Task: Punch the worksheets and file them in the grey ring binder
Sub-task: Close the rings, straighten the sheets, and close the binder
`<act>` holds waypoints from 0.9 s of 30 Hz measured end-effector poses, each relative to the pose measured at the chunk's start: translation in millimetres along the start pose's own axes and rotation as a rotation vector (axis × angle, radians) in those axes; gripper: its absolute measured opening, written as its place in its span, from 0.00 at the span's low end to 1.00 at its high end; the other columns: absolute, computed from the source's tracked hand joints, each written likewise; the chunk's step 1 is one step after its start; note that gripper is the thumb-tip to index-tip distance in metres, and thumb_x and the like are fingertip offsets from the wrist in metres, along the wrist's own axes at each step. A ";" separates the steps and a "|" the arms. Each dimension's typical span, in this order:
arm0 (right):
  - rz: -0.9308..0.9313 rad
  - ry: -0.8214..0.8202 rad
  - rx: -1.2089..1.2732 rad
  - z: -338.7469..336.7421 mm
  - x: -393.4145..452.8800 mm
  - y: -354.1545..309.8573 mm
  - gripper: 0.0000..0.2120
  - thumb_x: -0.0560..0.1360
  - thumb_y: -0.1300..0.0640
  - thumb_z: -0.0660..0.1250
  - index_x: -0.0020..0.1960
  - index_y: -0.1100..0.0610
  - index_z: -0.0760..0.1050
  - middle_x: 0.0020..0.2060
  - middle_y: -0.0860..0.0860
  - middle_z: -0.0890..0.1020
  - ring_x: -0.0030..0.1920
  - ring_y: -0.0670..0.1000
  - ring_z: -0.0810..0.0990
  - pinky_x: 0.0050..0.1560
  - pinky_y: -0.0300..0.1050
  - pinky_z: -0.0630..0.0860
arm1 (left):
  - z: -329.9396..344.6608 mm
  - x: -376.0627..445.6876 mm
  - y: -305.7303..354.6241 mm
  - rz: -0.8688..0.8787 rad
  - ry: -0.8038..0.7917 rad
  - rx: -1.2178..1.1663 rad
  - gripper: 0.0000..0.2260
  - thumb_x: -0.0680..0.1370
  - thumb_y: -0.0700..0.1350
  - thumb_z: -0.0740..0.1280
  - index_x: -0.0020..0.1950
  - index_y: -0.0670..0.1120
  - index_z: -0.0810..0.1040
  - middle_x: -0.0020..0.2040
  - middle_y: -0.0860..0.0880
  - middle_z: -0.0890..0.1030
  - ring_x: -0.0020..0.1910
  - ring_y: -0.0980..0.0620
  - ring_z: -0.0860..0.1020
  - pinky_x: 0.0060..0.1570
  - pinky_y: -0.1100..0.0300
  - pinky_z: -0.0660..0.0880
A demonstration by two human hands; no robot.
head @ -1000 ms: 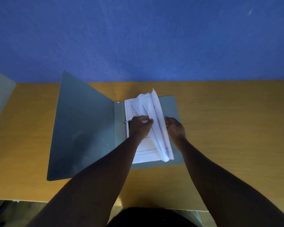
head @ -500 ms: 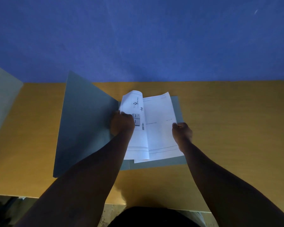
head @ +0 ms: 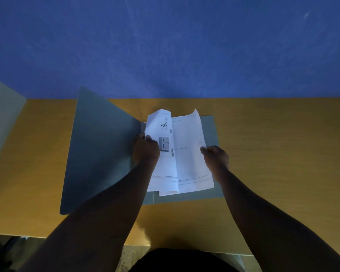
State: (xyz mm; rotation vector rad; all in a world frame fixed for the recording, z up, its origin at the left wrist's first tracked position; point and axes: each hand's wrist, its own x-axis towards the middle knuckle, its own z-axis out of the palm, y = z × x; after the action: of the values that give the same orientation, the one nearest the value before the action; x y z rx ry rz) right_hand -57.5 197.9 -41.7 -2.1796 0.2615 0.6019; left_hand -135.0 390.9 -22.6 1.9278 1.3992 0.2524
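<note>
Gripping worksheets [head: 186, 163] over the open grey ring binder [head: 102, 154] — left hand [head: 145, 151] and right hand [head: 216, 157] both pinching edges.

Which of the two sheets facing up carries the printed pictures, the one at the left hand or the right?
The sheet at the left hand: the curled left worksheet shows small printed pictures. The right worksheet, pinched by the right hand, looks almost blank.

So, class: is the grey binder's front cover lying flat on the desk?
No: the grey binder's front cover stands tilted up off the desk, left of the worksheets.
</note>
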 end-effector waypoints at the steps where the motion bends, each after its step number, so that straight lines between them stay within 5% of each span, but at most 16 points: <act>1: -0.008 -0.017 0.020 0.3 0.4 -1.1 0.10 0.75 0.49 0.68 0.40 0.55 0.78 0.35 0.50 0.79 0.40 0.52 0.76 0.41 0.40 0.67 | 1.3 -0.9 -0.3 0.019 -0.012 0.002 0.11 0.82 0.47 0.58 0.59 0.45 0.77 0.57 0.44 0.81 0.57 0.42 0.79 0.51 0.56 0.72; 6: -0.057 -0.119 0.085 8.2 -4.1 -15.8 0.14 0.72 0.49 0.71 0.32 0.54 0.74 0.29 0.48 0.77 0.35 0.50 0.76 0.38 0.40 0.70 | 9.8 2.5 -6.2 0.106 -0.076 0.000 0.12 0.81 0.48 0.61 0.57 0.43 0.79 0.54 0.45 0.83 0.54 0.44 0.80 0.49 0.58 0.72; 12: -0.157 -0.240 0.104 30.9 -19.5 -44.2 0.12 0.71 0.50 0.72 0.33 0.54 0.76 0.29 0.46 0.77 0.33 0.46 0.75 0.36 0.38 0.69 | 13.8 1.2 -10.1 0.097 -0.123 -0.032 0.13 0.80 0.49 0.62 0.57 0.43 0.79 0.54 0.46 0.83 0.53 0.45 0.80 0.50 0.58 0.73; 16: -0.241 -0.361 -0.011 42.6 -24.5 -55.4 0.08 0.74 0.48 0.68 0.39 0.51 0.79 0.36 0.48 0.81 0.41 0.49 0.79 0.42 0.39 0.72 | 10.5 4.9 -9.6 0.095 -0.128 -0.038 0.14 0.79 0.50 0.61 0.57 0.44 0.80 0.54 0.45 0.83 0.52 0.44 0.81 0.54 0.51 0.78; 21: -0.303 -0.435 -0.090 49.0 -25.1 -53.8 0.13 0.74 0.46 0.68 0.55 0.50 0.83 0.53 0.46 0.84 0.50 0.47 0.81 0.44 0.35 0.71 | 6.1 7.7 -10.0 0.106 -0.105 -0.003 0.14 0.80 0.51 0.61 0.57 0.44 0.80 0.53 0.47 0.83 0.51 0.45 0.81 0.47 0.59 0.72; 27: -0.387 -0.460 -0.218 51.8 -22.2 -52.2 0.16 0.77 0.40 0.64 0.53 0.49 0.82 0.56 0.47 0.83 0.52 0.49 0.81 0.48 0.39 0.76 | 9.2 10.3 -16.4 0.073 -0.104 -0.073 0.14 0.81 0.50 0.60 0.53 0.42 0.81 0.50 0.46 0.84 0.50 0.45 0.81 0.50 0.55 0.77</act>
State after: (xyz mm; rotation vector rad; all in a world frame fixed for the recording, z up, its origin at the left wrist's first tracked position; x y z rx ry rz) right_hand -73.8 270.6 -22.7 -2.1404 -0.4782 0.9114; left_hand -138.1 398.3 -42.5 1.9060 1.2372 0.2308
